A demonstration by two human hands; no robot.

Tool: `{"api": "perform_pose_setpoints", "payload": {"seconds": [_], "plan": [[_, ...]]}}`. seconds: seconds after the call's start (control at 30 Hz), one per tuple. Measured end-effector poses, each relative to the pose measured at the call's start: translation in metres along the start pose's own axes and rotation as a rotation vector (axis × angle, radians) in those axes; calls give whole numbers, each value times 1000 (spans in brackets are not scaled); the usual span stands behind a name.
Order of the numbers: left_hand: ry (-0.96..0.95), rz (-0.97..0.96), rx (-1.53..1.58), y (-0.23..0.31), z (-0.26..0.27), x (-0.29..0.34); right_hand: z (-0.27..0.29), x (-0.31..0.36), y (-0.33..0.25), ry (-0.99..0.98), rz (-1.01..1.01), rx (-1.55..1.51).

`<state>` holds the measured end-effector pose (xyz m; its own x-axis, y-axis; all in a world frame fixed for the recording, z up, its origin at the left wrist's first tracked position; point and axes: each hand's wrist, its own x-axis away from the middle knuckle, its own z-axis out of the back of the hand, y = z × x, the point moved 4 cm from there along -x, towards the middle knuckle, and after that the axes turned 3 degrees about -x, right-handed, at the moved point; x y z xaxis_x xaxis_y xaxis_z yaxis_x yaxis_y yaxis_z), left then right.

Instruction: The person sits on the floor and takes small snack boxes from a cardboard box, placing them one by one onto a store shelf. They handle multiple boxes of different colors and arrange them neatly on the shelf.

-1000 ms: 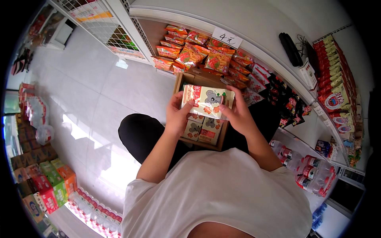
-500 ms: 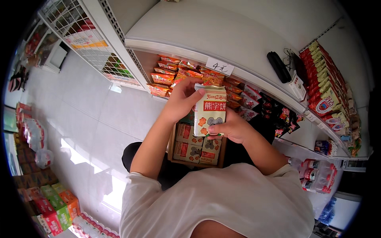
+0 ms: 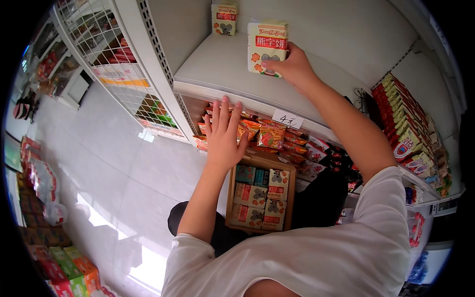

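My right hand (image 3: 291, 66) grips a cream biscuit packet (image 3: 267, 47) with a red label and a grey animal picture, held upright over the white shelf (image 3: 217, 62). A matching packet (image 3: 225, 20) stands in the shelf's back left corner. With fingers spread, my left hand (image 3: 225, 131) holds nothing and is near the shelf's front edge, above bagged orange snacks (image 3: 271, 134). Below it, an open cardboard box (image 3: 292, 190) contains several similar cream packets (image 3: 248, 214) and a few teal ones (image 3: 245, 174).
A white price card (image 3: 287, 119) hangs on the shelf edge. To the right stand rows of red and yellow packets (image 3: 396, 111). A wire mesh rack (image 3: 99, 49) rises at the left. Bottle packs (image 3: 44, 178) and coloured cartons (image 3: 69, 267) line the floor's left side.
My right hand has carried the biscuit packet up and away from my body to above the shelf. My left hand has let go of it and opened. The view has shifted, revealing the corner packet.
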<state>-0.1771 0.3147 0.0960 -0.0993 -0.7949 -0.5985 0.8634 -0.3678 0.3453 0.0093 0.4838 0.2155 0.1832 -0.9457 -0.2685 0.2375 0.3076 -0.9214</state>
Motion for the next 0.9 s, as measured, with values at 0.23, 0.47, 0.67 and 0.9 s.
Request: {"api": "perform_pose_setpoints", "payload": {"seconds": [0.23, 0.47, 0.67, 0.9], "plan": [[-89, 32, -4, -20, 4, -5, -50, -90, 42, 59, 147, 410], [-73, 15, -2, -43, -1, -12, -128, -166, 47, 91, 236, 532], [-86, 3, 42, -56, -12, -16, -157, -192, 64, 326, 308, 527], [-83, 6, 57, -67, -12, -16, -167, -195, 62, 296, 153, 504]]}}
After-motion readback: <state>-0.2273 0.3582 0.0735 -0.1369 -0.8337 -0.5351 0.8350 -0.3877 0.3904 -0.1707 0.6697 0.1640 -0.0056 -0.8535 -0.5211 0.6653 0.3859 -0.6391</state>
